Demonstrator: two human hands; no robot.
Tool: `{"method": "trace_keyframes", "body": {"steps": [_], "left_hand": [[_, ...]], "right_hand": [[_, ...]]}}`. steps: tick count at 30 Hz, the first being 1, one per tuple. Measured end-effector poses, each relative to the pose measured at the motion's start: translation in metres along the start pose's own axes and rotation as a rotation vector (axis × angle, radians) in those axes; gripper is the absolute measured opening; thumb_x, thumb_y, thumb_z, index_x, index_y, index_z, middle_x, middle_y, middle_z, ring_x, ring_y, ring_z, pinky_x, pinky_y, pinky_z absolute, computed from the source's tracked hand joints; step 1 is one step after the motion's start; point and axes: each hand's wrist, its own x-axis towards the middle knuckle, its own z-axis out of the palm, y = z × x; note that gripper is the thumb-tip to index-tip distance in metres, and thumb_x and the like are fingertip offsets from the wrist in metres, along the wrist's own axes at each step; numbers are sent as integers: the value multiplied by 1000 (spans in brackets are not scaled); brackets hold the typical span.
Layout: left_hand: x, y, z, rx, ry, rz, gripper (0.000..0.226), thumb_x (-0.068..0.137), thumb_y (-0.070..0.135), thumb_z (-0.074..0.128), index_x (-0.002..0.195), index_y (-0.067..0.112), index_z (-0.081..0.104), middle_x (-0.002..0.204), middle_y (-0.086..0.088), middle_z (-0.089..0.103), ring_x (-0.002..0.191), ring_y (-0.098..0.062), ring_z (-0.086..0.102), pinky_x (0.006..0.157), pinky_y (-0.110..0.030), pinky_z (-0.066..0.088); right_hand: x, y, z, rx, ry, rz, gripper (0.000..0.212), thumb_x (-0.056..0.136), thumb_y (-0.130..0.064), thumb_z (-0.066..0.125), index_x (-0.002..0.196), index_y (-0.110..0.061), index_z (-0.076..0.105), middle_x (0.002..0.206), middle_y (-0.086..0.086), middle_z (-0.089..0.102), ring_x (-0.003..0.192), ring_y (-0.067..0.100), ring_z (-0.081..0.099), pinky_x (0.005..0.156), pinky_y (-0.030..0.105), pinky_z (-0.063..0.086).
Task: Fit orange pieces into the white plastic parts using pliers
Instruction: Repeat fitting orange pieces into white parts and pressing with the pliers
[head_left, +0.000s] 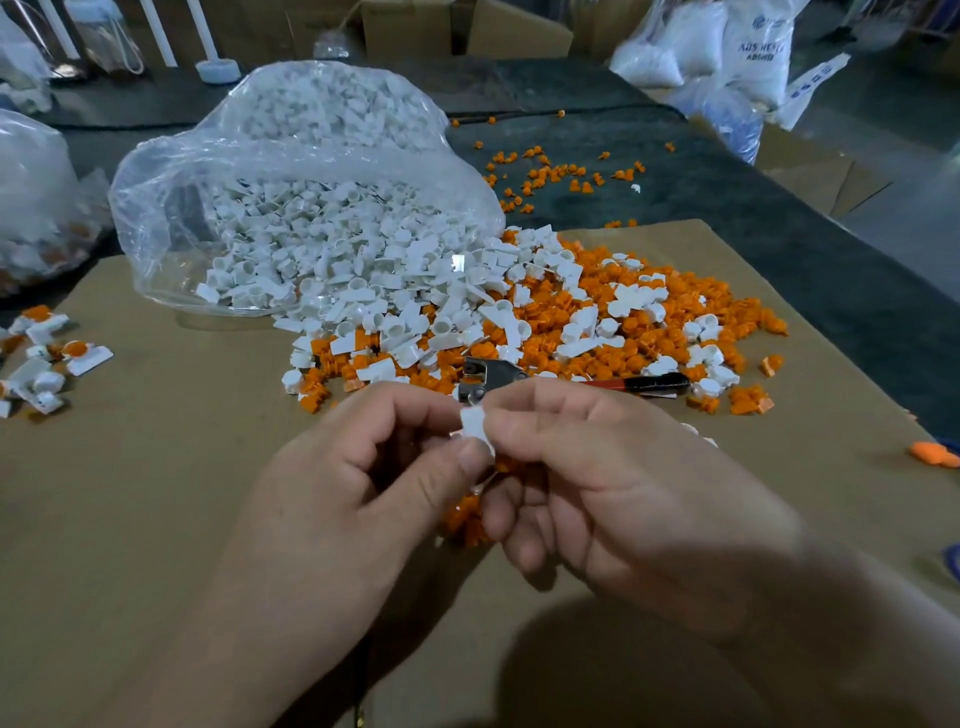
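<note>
Pinching one white part (475, 423): left hand (363, 467) and right hand (597, 483) grips both closed on it, probably to orient it; pliers (493, 376) lie just beyond, within reach.

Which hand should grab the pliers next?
Right, likely. The pliers lie behind both hands, red handle pointing right, nearer the right hand. The left hand can hold the white part alone.
</note>
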Motion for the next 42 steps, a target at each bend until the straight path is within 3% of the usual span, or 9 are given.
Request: {"method": "trace_keyframes", "body": {"steps": [4, 7, 10, 15, 24, 30, 33, 38, 42], "left_hand": [[1, -3, 6, -88, 38, -57, 28, 67, 57, 70, 90, 41, 72, 74, 13, 73, 62, 0, 66, 52, -13, 50], [2, -8, 3, -199, 86, -125, 31, 65, 52, 74, 87, 30, 73, 67, 4, 70, 57, -11, 61, 53, -32, 49], [6, -13, -3, -402, 132, -237, 27, 62, 40, 78, 78, 19, 72, 61, -7, 66, 52, -18, 57, 51, -34, 46], [7, -8, -4, -494, 94, -274, 22, 61, 35, 77, 74, 18, 70, 67, -10, 69, 54, -18, 61, 47, -31, 46], [5, -3, -2, -382, 83, -248, 29, 58, 46, 73, 75, 22, 70, 53, 0, 60, 45, -13, 51, 41, -21, 41], [5, -7, -2, -361, 68, -231, 29, 62, 46, 73, 78, 22, 70, 58, -4, 63, 48, -17, 53, 48, -29, 42], [5, -9, -1, -364, 90, -221, 30, 63, 45, 74, 81, 21, 70, 58, -4, 61, 47, -18, 52, 49, -29, 42], [6, -11, 1, -398, 56, -201, 28, 58, 40, 78, 81, 25, 72, 60, 2, 60, 49, -12, 56, 44, -21, 44], [4, -11, 0, -419, 44, -202, 24, 61, 38, 75, 78, 22, 71, 60, -4, 61, 49, -13, 56, 45, -21, 44]], "right_hand": [[1, 1, -1, -56, -13, -15, 25, 86, -14, 62, 108, -3, 59, 64, 11, 63, 46, 16, 58, 42, 22, 47], [1, 1, -1, 10, -53, -1, 30, 84, 2, 63, 114, 2, 56, 76, 20, 66, 59, 23, 66, 52, 25, 54], [0, -1, -2, 92, -58, -16, 27, 85, 15, 51, 109, 4, 56, 85, 21, 66, 69, 31, 70, 56, 29, 57], [-3, -6, -3, 93, -89, 37, 20, 95, 3, 45, 113, -1, 55, 86, 23, 66, 63, 30, 70, 51, 29, 56], [-4, -8, -8, 84, -125, 7, 25, 89, -5, 47, 113, -4, 52, 74, 18, 62, 49, 23, 63, 43, 27, 53], [-6, -8, -8, 52, -131, 7, 27, 88, -7, 35, 107, -1, 54, 81, 26, 64, 56, 33, 67, 47, 32, 55], [-5, -7, -7, 45, -122, -42, 23, 90, -11, 41, 107, -3, 55, 93, 27, 66, 62, 33, 69, 50, 34, 55], [-7, -3, -11, -453, 94, -307, 17, 86, -34, 64, 100, -31, 73, 75, 2, 65, 63, 20, 62, 59, 42, 50], [-9, -4, -12, -621, 195, -412, 20, 80, -41, 65, 98, -40, 74, 63, -5, 59, 56, 13, 55, 53, 29, 51]]}}
